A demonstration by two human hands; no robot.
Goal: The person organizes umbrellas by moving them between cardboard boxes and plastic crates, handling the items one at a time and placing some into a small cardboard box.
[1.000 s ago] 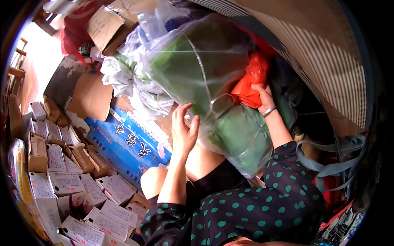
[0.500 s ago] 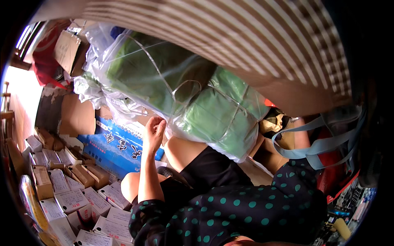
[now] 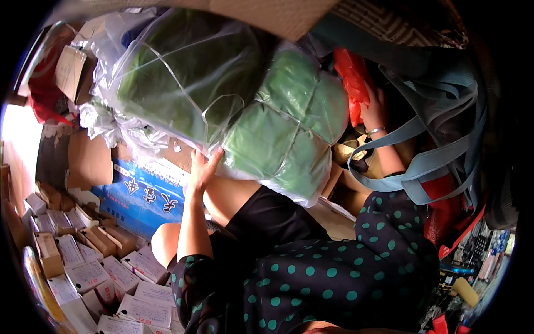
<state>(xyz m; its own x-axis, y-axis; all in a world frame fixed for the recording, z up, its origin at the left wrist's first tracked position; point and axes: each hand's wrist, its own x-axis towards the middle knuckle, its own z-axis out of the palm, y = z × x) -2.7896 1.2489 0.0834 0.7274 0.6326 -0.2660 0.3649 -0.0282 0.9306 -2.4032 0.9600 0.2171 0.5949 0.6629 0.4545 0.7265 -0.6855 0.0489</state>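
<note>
Two green bundles in clear plastic, a large dark one (image 3: 189,78) and a smaller one tied with cord (image 3: 278,128), lie before me. My left hand (image 3: 203,168) rests at their near edge, thumb and fingers apart, touching the plastic wrap. To the right of the smaller bundle, my right hand (image 3: 375,108) has its fingers around a red plastic bag (image 3: 352,80). Part of that hand is in shadow, so the fingertips are hard to make out. A brown cardboard flap (image 3: 272,14) hangs over the far side.
Many small white boxes (image 3: 86,274) fill the lower left, beside a blue carton (image 3: 147,192). A grey-blue bag with looped handles (image 3: 414,181) sits close to my right arm. Below the right hand is an open cardboard box (image 3: 347,192). Assorted small items crowd the lower right.
My right hand has come up from low behind the grey-blue handles to the red bag, more of which now shows. The striped brown cardboard has shifted up and away. My left thumb and fingers have spread.
</note>
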